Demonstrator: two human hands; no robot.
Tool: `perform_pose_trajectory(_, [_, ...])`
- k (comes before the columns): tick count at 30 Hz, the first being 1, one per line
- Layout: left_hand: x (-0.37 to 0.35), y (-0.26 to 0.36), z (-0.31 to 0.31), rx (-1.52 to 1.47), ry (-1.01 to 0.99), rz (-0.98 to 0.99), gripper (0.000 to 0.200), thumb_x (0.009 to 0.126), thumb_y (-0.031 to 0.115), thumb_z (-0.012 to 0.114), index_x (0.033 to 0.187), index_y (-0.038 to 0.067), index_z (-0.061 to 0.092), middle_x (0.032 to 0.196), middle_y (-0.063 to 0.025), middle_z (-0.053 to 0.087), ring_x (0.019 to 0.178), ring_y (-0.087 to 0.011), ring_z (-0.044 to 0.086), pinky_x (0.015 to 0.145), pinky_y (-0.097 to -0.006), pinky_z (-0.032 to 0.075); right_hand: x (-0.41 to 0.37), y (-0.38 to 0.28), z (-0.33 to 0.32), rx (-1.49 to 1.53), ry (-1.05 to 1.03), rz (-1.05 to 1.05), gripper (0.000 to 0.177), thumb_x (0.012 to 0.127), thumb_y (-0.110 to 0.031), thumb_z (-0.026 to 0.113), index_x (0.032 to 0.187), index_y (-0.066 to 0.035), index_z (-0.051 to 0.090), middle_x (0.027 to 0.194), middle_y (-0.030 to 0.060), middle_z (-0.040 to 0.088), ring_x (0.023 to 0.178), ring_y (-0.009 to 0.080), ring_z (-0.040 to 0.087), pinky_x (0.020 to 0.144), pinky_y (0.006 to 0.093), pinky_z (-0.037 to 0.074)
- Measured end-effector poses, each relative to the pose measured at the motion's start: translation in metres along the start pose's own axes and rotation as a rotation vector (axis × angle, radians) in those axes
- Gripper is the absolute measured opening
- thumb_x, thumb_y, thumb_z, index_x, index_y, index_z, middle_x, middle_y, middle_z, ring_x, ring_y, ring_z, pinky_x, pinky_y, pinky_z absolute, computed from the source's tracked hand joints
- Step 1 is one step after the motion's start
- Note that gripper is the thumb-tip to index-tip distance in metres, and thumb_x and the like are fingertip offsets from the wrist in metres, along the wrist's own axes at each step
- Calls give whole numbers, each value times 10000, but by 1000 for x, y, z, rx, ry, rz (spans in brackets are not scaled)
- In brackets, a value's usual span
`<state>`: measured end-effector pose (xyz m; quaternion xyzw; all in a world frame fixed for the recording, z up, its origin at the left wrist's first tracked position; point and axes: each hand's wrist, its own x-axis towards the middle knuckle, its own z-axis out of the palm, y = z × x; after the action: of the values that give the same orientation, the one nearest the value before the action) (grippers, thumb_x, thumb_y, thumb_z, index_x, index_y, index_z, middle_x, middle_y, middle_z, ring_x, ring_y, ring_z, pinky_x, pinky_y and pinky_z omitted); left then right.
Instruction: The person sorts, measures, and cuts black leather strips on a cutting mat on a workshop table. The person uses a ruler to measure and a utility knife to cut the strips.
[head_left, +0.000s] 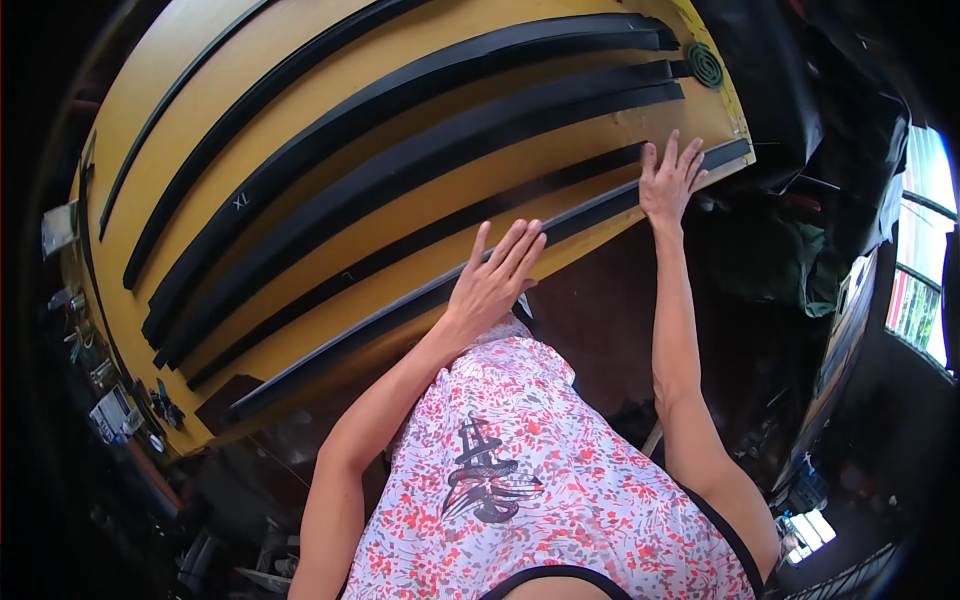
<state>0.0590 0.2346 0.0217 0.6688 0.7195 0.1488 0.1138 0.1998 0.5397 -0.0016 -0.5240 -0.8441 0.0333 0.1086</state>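
A long black strip [600, 212] with a greyish upper edge lies along the near edge of the yellow table [400, 345]. My left hand [497, 270] rests on it near its middle, palm down, fingers stretched out. Toward the strip's right end, my right hand [671, 182] lies flat with its fingers spread. Neither hand grips anything. Just beyond runs a thinner black strip [430, 237], its right end close to my right hand.
Farther back, wide black strips [330, 130] lie side by side, one marked in white. A green coil [705, 66] sits at the table's right end. Small items [165, 405] lie at the left corner. Dark sheeting [770, 80] hangs at the right.
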Motion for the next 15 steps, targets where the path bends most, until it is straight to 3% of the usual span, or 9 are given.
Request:
perform_pose_trajectory(8, [18,-4,28,182,-38,-13,720,952,403,533,1557,126,260,1629,-28,230,1508,-220,194,1217,-571,123,9,10,10,27,-55,112,810,967,-713,213,1571,-173,248,1620,270,24,1500,443,29,1202,551,-12])
perform_pose_trajectory(15, [19,-5,25,367,-117,26,745,931,407,549,1560,141,251,1627,-25,240,1504,-246,211,1202,-580,178,9,9,10,5,-67,119,755,976,-698,209,1568,-235,265,1633,231,32,1500,442,18,1204,548,-10])
